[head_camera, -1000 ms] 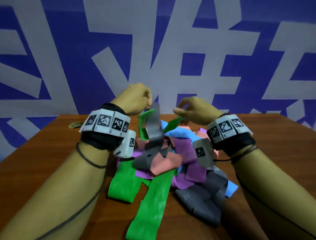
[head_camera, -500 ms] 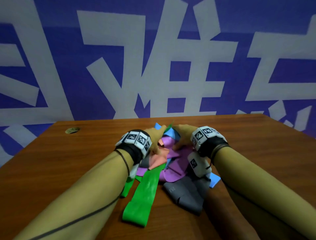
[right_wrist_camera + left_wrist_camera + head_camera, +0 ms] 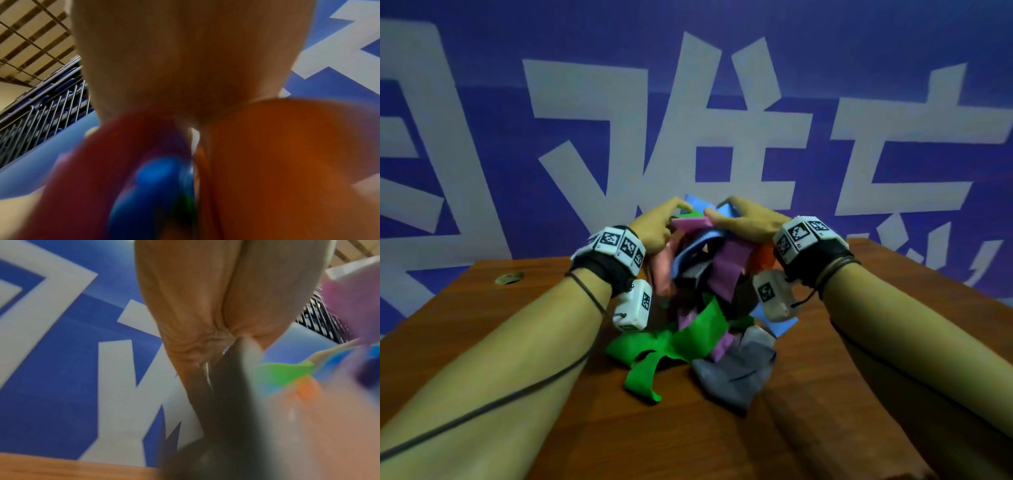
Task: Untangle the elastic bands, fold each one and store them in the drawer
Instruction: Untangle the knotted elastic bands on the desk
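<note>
Above the table [image 3: 859, 394], both hands grip the tangled elastic bands [image 3: 709, 274].

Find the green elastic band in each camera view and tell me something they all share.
Head: green band low in the tangle, trailing onto the wooden table.
Left wrist: small green patch at right, blurred.
Right wrist: a faint green sliver, too blurred to confirm.
Shared landmark: the blue-and-white wall.
</note>
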The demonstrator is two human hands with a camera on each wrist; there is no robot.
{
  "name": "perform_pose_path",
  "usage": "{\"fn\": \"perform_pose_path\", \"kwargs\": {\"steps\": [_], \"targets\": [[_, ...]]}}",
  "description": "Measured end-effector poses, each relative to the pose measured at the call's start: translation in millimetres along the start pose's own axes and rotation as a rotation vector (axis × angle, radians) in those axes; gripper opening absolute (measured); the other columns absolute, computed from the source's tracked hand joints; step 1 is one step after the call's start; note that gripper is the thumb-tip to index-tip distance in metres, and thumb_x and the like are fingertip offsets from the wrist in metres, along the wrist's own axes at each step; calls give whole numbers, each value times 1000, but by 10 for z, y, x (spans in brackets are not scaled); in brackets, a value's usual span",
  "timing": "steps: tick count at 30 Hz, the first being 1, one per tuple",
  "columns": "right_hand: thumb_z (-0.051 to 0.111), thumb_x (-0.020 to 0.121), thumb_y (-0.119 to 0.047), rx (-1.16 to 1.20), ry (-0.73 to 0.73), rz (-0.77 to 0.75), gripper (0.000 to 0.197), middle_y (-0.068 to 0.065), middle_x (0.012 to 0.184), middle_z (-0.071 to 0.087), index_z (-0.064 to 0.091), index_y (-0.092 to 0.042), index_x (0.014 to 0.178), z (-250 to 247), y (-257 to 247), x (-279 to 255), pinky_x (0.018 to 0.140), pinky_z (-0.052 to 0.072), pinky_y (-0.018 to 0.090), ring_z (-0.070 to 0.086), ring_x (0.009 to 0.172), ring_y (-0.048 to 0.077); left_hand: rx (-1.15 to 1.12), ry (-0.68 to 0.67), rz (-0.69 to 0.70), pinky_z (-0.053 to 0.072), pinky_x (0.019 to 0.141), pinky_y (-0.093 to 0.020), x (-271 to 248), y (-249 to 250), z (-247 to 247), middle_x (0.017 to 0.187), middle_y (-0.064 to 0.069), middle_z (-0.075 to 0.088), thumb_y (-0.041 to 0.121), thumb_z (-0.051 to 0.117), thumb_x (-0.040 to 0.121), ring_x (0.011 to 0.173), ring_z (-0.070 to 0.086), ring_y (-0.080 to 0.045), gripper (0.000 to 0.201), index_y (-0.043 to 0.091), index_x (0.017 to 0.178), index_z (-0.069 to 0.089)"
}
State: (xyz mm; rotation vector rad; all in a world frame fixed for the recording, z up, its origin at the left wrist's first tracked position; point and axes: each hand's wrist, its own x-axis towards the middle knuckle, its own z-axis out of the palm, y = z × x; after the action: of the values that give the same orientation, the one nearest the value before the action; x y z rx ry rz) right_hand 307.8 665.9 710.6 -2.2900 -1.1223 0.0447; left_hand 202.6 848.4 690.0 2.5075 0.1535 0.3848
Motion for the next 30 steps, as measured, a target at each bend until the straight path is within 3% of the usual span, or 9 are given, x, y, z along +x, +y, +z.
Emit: {"fn": "perform_pose_path", "kwargs": {"steps": [3,7,10,13,16,18,21,25,30], "targets": [[55,90,-59,10,-233,52,59,3,127,57,50,-26,138,168,24,-115,95,50,38,58,116,24,150,-100,-152,44,44,-23,-180,-222,-49,106,-21,66,-17,39,84,88,67,-39,65,27,131,50],[75,85,-38,-221,-237,99,49,2,108,59,61,-22,129,232,91,-153,54,55,23,60,91,22,431,-175,-235,43,62,-23,-336,-301,-80,132,-11,58,-2,46,94,115,60,-30,43,16,130,60],[76,84,-36,-381,-217,90,48,4,117,62,63,-22,128,251,151,-165,76,43,24,59,106,22,441,-157,-200,41,91,-26,-317,-288,-45,134,-8,58,33,60,97,120,56,-26,36,18,129,59],[78,81,-39,-421,-328,110,77,4,144,50,41,-25,147,383,267,-126,97,35,25,49,130,24,375,-301,-193,36,111,-35,-253,-344,107,146,-1,48,55,68,85,132,48,-22,68,29,142,44],[83,71,-49,-425,-464,116,105,-3,157,34,20,-32,154,630,338,-154,113,32,36,38,141,23,359,-476,-259,40,110,-45,-293,-422,363,150,2,43,68,81,59,131,48,-26,104,40,147,33],[84,69,-50,-474,-490,71,103,-6,150,42,23,-39,151,798,351,-187,107,37,34,47,133,22,271,-519,-329,56,89,-52,-308,-493,531,138,-4,50,45,90,63,115,60,-33,97,37,144,35],[85,70,-35,-500,-483,-7,79,2,126,59,43,-35,136,920,329,-140,83,44,31,60,107,24,384,-538,-253,60,65,-40,-289,-421,629,114,-5,57,18,86,74,86,64,-28,75,28,134,42],[74,72,-24,-340,-389,-47,38,0,101,71,60,-30,108,797,416,-99,80,55,38,67,91,27,548,-432,-50,46,84,-30,-93,-210,682,119,-6,61,8,68,82,106,60,-29,57,22,134,49],[59,82,-6,-423,-184,-11,35,10,110,67,61,-18,115,265,670,-122,78,44,31,63,101,31,275,-291,20,51,88,-39,232,124,808,116,-13,65,14,63,83,103,62,-29,53,17,132,44]]}}
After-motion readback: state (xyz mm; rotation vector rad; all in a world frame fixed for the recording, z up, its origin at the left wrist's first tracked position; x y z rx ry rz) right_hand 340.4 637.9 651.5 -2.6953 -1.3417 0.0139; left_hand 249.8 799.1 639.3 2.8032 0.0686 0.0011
